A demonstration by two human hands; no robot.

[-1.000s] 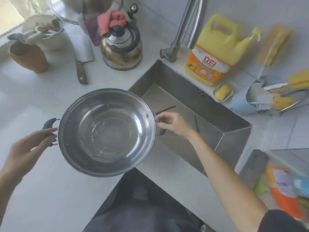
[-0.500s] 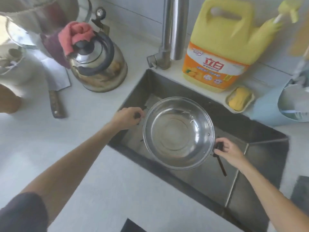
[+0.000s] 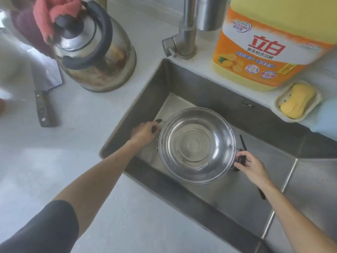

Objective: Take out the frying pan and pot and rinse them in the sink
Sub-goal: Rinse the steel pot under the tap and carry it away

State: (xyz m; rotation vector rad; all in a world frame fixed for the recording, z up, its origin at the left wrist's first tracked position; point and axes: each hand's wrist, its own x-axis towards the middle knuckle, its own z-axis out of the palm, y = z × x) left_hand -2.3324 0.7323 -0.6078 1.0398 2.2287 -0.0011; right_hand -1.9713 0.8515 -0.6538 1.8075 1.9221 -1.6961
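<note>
A round stainless steel pot (image 3: 196,146) with two small black side handles sits low inside the steel sink (image 3: 186,84), mouth up and with nothing in it. My left hand (image 3: 145,133) grips its left handle and my right hand (image 3: 250,166) grips its right handle. Whether the pot rests on the sink floor I cannot tell. The tap (image 3: 187,30) stands at the sink's back left corner, and no water runs from it. No frying pan is in view.
A steel kettle (image 3: 96,52) with a pink cloth (image 3: 54,11) on it stands left of the tap. A cleaver (image 3: 43,92) lies on the counter at far left. A yellow detergent jug (image 3: 269,44) and a soap dish (image 3: 297,101) stand behind the sink. A dark utensil (image 3: 243,143) lies in the sink.
Both hands carried the pot from above the counter rightward over the sink, then lowered it into the basin. The view has moved closer to the sink.
</note>
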